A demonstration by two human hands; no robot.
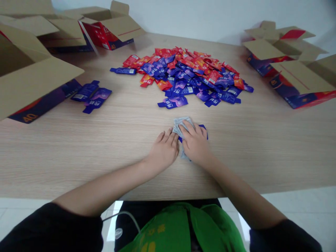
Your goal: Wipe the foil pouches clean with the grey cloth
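Note:
My left hand [165, 148] lies palm down on the table, fingers stretched out, its tips touching the left edge of a grey-white patterned piece [183, 121]. Over that piece rests my right hand [195, 142], flat with the fingers slightly spread. A blue flat packet [180, 139] shows beneath and to the right of that hand. Another bit of the grey-white material sticks out below it, near the right palm. The right hand hides most of these pieces, so I cannot tell whether they are joined. A loose blue-purple packet [173, 102] lies just beyond my hands.
A heap of red and blue packets [189, 73] spreads across the back of the wooden table [118, 140]. Two blue packets [97, 99] lie at the left beside an open carton [39, 91]. More open cartons stand at the back left, and open cartons [301, 78] stand at the right.

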